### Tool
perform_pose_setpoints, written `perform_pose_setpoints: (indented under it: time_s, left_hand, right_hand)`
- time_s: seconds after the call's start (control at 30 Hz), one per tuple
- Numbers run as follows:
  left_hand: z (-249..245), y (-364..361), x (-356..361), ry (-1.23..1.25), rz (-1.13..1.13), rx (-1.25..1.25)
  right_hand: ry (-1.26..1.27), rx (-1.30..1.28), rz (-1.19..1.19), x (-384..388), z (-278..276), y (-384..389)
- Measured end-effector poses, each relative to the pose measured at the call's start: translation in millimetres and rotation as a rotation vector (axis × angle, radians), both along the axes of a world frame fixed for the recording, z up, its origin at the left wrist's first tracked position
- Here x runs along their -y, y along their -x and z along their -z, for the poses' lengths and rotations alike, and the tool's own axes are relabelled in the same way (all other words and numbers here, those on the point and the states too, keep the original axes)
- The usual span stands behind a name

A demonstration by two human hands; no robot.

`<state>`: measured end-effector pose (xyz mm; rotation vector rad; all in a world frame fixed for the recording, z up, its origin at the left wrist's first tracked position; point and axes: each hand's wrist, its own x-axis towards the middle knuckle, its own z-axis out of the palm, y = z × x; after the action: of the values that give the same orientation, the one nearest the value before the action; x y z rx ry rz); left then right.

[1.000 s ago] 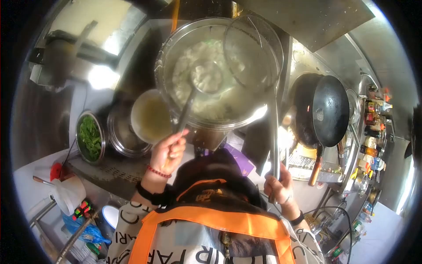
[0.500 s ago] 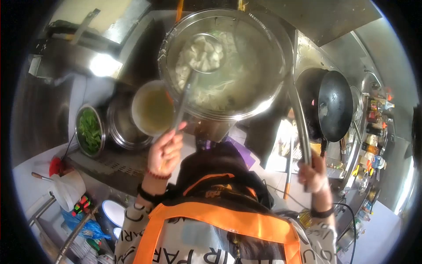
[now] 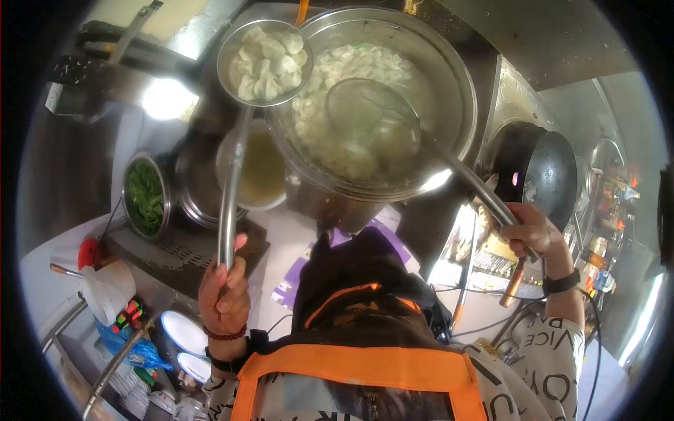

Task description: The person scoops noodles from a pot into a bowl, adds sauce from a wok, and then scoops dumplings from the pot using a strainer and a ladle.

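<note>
My left hand (image 3: 226, 298) grips the long metal handle of a ladle (image 3: 232, 186). Its round scoop, heaped with pale dumplings (image 3: 270, 67), hangs over the left rim of a large steel pot (image 3: 466, 105). My right hand (image 3: 530, 231) is wrapped around the handle of a wide round skimmer (image 3: 474, 184), whose head is inside the pot over the cloudy liquid. More dumplings (image 3: 365, 59) float there, gathered towards the far and left sides. Partly behind the ladle handle stands a white bowl of yellowish broth (image 3: 265, 172).
Left of the bowl are a steel pot (image 3: 199, 210) and a steel container of green leaves (image 3: 145, 200). A black wok (image 3: 551, 175) stands at the right, with bottles (image 3: 597, 245) and other condiments beyond it. White bowls (image 3: 184, 333) lie at the lower left.
The dumpling-filled ladle has come up out of the pot and moved left over its rim. My right hand has moved right, and the skimmer's head now shows in the pot.
</note>
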<state>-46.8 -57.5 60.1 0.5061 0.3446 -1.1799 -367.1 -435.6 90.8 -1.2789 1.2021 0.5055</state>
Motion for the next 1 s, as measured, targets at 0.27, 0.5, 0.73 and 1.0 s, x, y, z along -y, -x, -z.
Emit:
perform_pose_setpoints:
  time_s: [0.27, 0.5, 0.73, 1.0]
  left_hand:
    - [36.1, 1.6, -4.8, 0.113, -0.002, -0.155]
    - [33.7, -5.3, 12.2, -0.062, 0.090, -0.052]
    - [50.6, -16.5, 21.2, 0.053, 0.147, -0.067]
    - [62.0, -22.8, 33.0, 0.077, 0.219, -0.126]
  right_hand:
    - [-0.208, 0.054, 0.238, -23.3, 44.2, 4.5]
    - [-0.671, 0.180, 0.785, -53.9, 72.5, 11.4]
    - [-0.714, 0.459, 0.960, -90.0, 77.8, 37.4]
    - [-0.726, 0.658, 1.030, -112.2, 90.0, 46.3]
